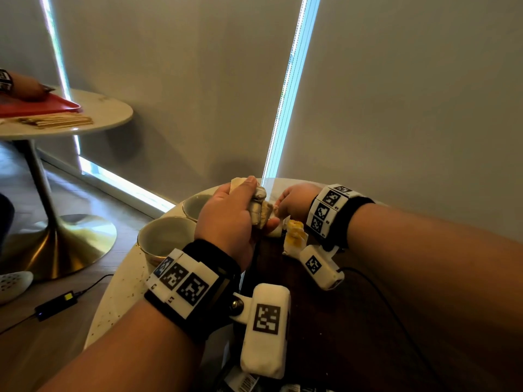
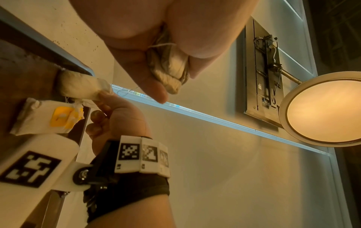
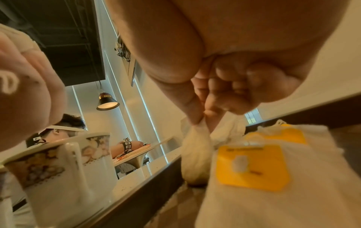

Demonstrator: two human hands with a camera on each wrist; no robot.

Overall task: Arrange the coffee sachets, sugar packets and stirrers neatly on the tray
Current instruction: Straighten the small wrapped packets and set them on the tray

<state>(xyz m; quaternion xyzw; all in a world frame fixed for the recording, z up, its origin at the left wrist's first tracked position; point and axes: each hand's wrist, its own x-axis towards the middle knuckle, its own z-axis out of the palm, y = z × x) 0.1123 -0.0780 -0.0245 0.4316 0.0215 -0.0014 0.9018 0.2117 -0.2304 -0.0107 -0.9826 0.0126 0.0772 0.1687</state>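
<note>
My left hand (image 1: 256, 200) grips a bunch of pale, crumpled sachets (image 1: 259, 215) above the far end of the dark tray (image 1: 311, 306); the same bunch (image 2: 170, 67) fills its fist in the left wrist view. Just right of it, my right hand (image 1: 283, 207) pinches the top corner of one white sachet (image 3: 196, 154) that stands on the tray by its far rim. A sachet with a yellow label (image 1: 295, 239) lies flat on the tray next to it, close under my right wrist. No stirrers or sugar packets show on this tray.
Two empty patterned cups (image 1: 165, 236) (image 1: 195, 203) stand on the white round table (image 1: 119, 301), left of the tray. A second table at far left carries a red tray (image 1: 42, 107) and wooden stirrers (image 1: 59, 120), with another person's hand over it. Cables run along the floor.
</note>
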